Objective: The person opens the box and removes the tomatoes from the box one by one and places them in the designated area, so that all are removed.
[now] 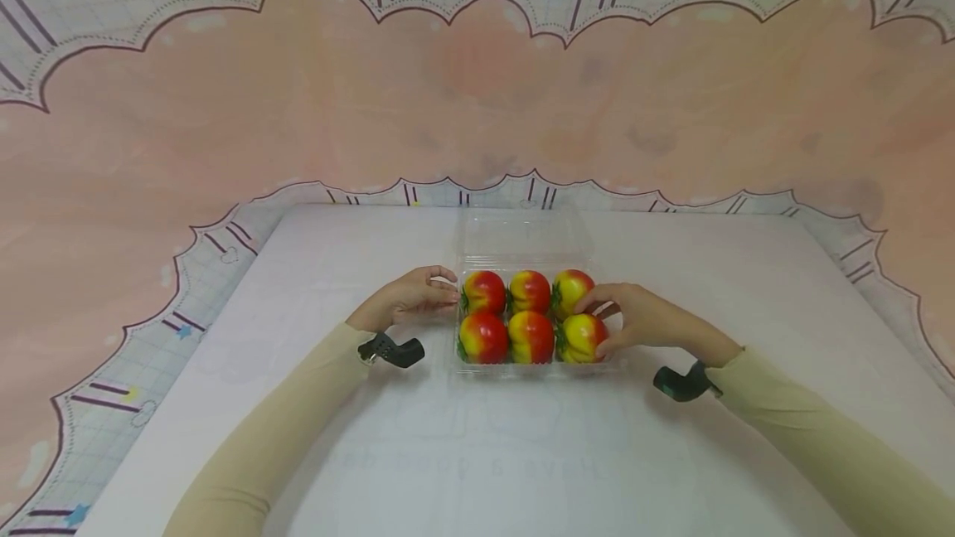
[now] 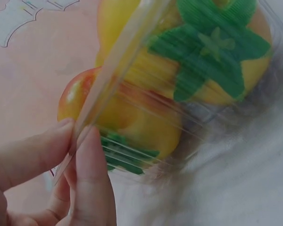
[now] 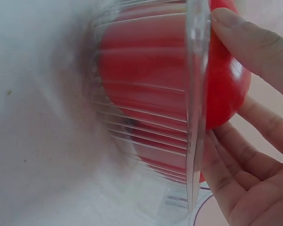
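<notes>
Several glossy red-and-yellow tomato-like fruits with green star-shaped leaves sit in two rows in a clear plastic box point(image 1: 533, 369). My left hand point(image 1: 421, 292) is at the box's left side. In the left wrist view its thumb and fingers point(image 2: 92, 165) pinch the clear rim point(image 2: 101, 92), beside a fruit point(image 2: 141, 117). My right hand point(image 1: 634, 317) is at the right end, its fingers curved about the front-right tomato-like fruit point(image 1: 580, 340). The right wrist view has the thumb point(image 3: 254, 44) on the red fruit point(image 3: 224, 84), other fingers round its far side near the rim.
The clear lid point(image 1: 522, 234) lies folded back behind the box. A white cloth-covered table point(image 1: 477, 454) spreads beneath. Beyond it hangs a pink patterned backdrop point(image 1: 477, 106). Dark devices point(image 1: 682, 384) are strapped at both wrists.
</notes>
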Motion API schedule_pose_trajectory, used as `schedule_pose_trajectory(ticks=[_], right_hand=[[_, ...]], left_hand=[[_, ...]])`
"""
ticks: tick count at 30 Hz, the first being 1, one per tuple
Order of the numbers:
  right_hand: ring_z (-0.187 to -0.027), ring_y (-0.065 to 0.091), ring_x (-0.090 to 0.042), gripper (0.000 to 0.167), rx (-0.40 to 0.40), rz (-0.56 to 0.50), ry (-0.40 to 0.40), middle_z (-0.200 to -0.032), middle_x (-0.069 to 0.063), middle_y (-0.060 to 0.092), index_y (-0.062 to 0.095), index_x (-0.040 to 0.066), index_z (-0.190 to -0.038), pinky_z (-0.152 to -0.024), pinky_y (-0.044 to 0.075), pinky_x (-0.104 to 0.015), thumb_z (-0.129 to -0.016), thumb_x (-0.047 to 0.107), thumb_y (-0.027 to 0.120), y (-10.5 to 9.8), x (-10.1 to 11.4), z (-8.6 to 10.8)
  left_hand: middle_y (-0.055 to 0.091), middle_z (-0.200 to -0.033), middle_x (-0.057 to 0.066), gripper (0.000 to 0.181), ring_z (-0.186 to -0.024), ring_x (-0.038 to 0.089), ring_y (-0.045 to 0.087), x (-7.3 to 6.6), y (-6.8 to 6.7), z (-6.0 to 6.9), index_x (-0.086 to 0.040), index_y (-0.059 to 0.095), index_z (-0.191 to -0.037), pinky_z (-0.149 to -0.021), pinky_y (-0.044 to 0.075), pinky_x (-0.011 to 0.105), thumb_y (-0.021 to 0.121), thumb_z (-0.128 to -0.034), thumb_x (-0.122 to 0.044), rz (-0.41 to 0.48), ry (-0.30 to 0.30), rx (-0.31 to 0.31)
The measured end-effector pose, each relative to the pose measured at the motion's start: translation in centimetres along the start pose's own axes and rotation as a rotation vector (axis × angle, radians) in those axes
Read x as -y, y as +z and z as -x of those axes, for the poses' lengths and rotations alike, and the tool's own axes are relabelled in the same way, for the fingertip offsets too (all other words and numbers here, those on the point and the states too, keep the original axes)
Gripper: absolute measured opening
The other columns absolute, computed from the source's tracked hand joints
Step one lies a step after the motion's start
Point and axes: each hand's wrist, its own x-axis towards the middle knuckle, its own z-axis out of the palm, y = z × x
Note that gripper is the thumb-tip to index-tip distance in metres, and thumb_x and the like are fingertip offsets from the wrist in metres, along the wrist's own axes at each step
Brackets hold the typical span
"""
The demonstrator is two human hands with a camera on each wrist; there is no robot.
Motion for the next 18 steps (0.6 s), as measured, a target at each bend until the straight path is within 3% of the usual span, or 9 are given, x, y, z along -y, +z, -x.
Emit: schedule_pose_trajectory(ticks=[8, 18], right_hand=[[-0.107, 0.059, -0.028, 0.048, -0.009, 0.016, 0.022, -0.116, -0.012, 0.062, 0.060, 0.005, -0.115, -0.091, 0.053, -0.040, -0.073, 0.017, 0.080, 0.05, 0.34, 0.04], [-0.107, 0.059, -0.028, 0.048, -0.011, 0.007, 0.023, -0.116, -0.012, 0.062, 0.061, 0.007, -0.116, -0.092, 0.053, -0.042, -0.074, 0.022, 0.079, -0.22, 0.10, 0.16]], left_hand=[[0.062, -0.080, -0.003, 0.019, -0.070, 0.007, 0.063, 0.21, -0.28, -0.24, -0.008, 0.042, -0.104, -0.068, 0.056, 0.016, 0.046, -0.0929, 0.006, 0.009, 0.022, 0.039], [0.062, -0.079, -0.004, 0.017, -0.069, 0.006, 0.063, 0.39, -0.26, -0.12, -0.008, 0.043, -0.104, -0.068, 0.055, 0.016, 0.047, -0.0932, 0.004, 0.012, 0.023, 0.035]])
